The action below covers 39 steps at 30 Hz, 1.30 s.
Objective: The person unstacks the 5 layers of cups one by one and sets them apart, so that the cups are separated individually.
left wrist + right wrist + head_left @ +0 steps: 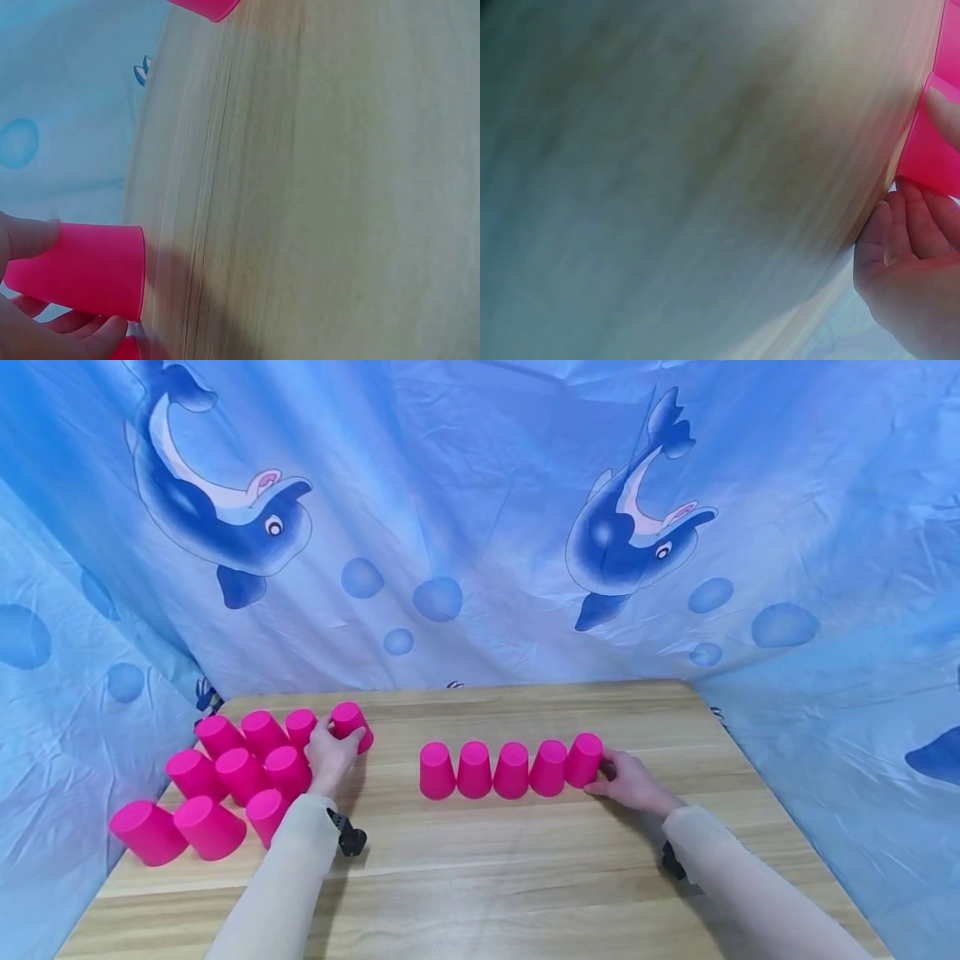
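Observation:
My left hand (332, 755) grips an upside-down pink cup (350, 727) at the back left, thumb on one side and fingers on the other. In the left wrist view, this cup (90, 266) has its rim right at the wooden table. At the right end of a row of upturned pink cups, my right hand (628, 783) holds the last cup (584, 760), which tilts slightly. The right wrist view shows my thumb (946, 116) on that cup (930, 154) and the fingers bent at its other side.
Several more upturned pink cups (193, 772) stand in rows on the table's left side, close beside my left forearm. The other row cups (474, 770) stand side by side mid-table. A blue dolphin-print cloth (487, 527) hangs behind the wooden table (480, 877).

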Each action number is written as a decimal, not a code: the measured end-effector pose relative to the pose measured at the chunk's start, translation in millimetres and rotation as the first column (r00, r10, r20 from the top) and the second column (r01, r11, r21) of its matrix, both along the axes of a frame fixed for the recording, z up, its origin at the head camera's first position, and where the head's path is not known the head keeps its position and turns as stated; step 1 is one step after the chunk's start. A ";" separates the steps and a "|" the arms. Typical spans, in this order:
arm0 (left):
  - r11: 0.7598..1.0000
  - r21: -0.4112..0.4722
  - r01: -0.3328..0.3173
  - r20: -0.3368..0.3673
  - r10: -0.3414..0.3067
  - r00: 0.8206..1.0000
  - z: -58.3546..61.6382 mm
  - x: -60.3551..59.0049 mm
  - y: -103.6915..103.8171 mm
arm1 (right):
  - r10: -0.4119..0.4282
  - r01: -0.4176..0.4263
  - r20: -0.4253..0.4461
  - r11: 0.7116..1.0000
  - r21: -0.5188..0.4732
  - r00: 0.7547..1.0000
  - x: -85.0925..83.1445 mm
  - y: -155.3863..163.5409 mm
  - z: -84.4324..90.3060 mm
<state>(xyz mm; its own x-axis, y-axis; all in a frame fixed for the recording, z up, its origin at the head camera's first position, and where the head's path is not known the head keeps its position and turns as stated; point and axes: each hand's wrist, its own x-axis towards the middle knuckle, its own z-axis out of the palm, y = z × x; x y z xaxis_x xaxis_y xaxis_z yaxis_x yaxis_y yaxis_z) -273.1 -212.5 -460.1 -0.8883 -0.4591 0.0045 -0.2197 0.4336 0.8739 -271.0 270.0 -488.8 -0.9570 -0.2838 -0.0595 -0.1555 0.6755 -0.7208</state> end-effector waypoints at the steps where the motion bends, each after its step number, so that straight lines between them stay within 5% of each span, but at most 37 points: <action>1: 1.000 0.000 -0.001 0.000 0.001 1.000 0.1 0.1 -0.2 | 0.000 0.000 0.000 1.000 0.001 1.000 -0.3 0.1 0.2; 13: 0.998 -0.063 -0.010 0.001 0.010 1.000 6.6 -0.8 1.3 | -0.001 0.001 -0.003 1.000 0.003 1.000 -1.5 -1.0 2.1; 25: 0.978 -0.208 -0.013 -0.222 -0.034 0.974 41.1 2.1 20.2 | -0.025 0.025 0.024 1.000 0.017 0.999 0.6 -3.4 8.1; 31: 0.974 -0.112 0.198 -0.252 -0.220 0.942 47.2 15.2 46.1 | -0.017 0.016 0.019 1.000 0.022 1.000 0.2 -2.5 6.7; 35: 0.922 -0.007 0.387 -0.163 -0.383 0.909 41.0 26.3 63.4 | -0.017 0.016 0.014 0.999 0.027 1.000 -0.3 -1.7 5.5; 39: 0.876 0.045 0.480 -0.106 -0.473 0.874 27.3 34.5 78.4 | -0.016 0.016 0.014 0.999 0.029 1.000 -0.4 -1.2 5.0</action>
